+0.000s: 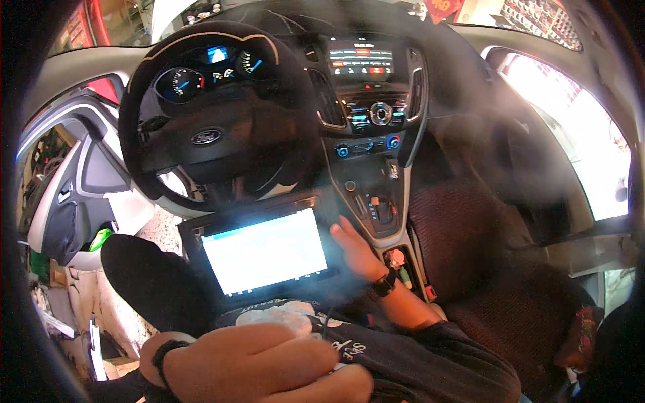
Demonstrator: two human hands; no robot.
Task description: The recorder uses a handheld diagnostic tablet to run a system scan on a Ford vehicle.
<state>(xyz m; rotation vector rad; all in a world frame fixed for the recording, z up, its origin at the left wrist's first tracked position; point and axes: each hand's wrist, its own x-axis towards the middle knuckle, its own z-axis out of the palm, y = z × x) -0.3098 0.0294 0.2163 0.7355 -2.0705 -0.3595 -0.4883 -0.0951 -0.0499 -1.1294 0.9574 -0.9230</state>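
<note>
Tablet (pixel 263 252) sits in my lap, propped against my left knee (pixel 144 279), just near of the steering wheel (pixel 215 114). Its screen is lit, pale blue-white, too washed out for me to see what is on it. Dark frame around it, far edge tilted up toward the wheel.

My right hand (pixel 355 247) is at the tablet's right edge. Fingers lie together, slightly curled, tips touching the frame near the upper right corner; thumb is hidden from me. Dark watch (pixel 383 284) on that wrist, black sleeve further down the forearm.

My left hand (pixel 259 363) is low and near, at the bottom of the view, well apart from the tablet. Fingers folded in toward the palm; I cannot tell whether they grip anything. A dark band (pixel 161 356) circles that wrist.

Farther out: instrument dials (pixel 201 74) glow blue behind the wheel. Right of the wheel, the centre console carries a lit display (pixel 361 59), a round knob (pixel 380 113) among buttons, and below that the gear selector (pixel 384 211). Passenger seat (pixel 484 248) to the right, dark woven cover. Driver's door (pixel 70 201) at left stands open, daylight beyond it. Bright glare through the right window (pixel 578 141).
</note>
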